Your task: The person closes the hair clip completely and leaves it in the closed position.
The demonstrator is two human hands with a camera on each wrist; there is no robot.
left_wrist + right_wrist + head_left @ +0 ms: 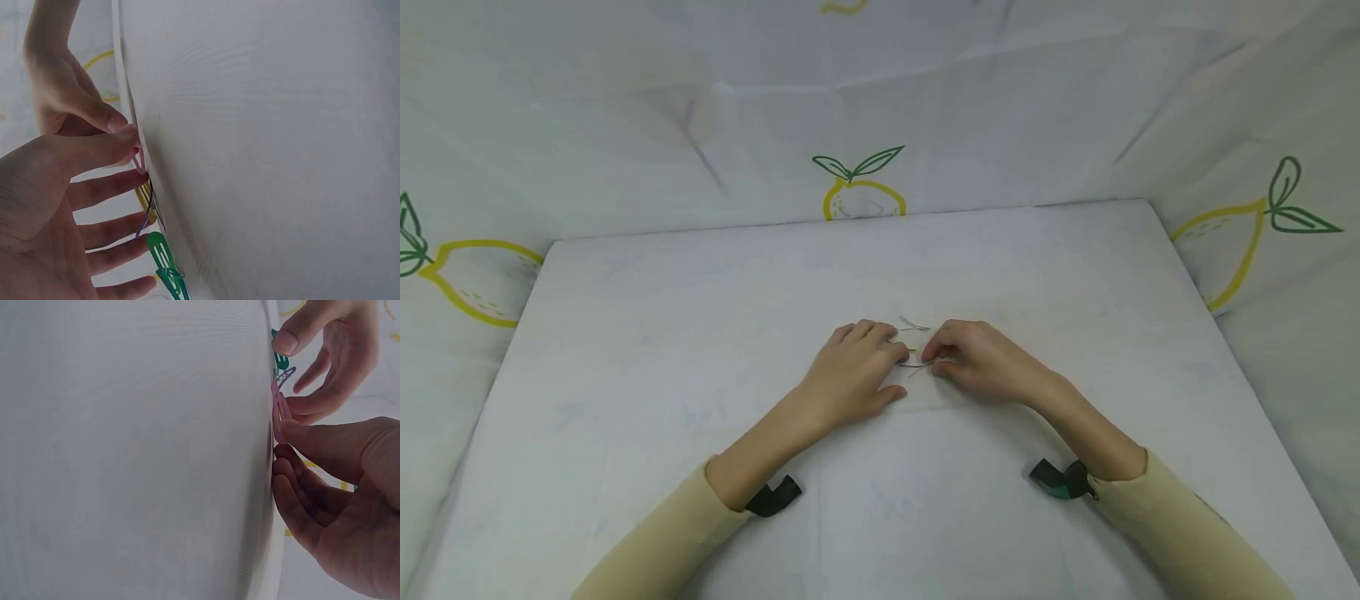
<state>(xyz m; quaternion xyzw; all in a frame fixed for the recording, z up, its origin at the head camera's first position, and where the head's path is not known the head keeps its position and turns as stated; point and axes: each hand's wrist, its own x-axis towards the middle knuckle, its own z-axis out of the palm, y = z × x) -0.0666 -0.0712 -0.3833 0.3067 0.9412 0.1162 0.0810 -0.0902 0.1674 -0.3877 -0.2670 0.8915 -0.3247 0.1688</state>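
Observation:
My right hand pinches the end of a pink snap hair clip between thumb and fingers, low over the white table. My left hand lies close by with fingers spread and nearly straight, its fingertips right at the clips. Around those fingertips are a green hair clip with an opened frame, a yellow one and a purple one. In the head view the clips look like thin pale lines, partly hidden by the hands.
A white table spreads out on all sides of the hands. Behind it hangs a white cloth with lemon drawings. Dark straps show beneath the cream sleeves.

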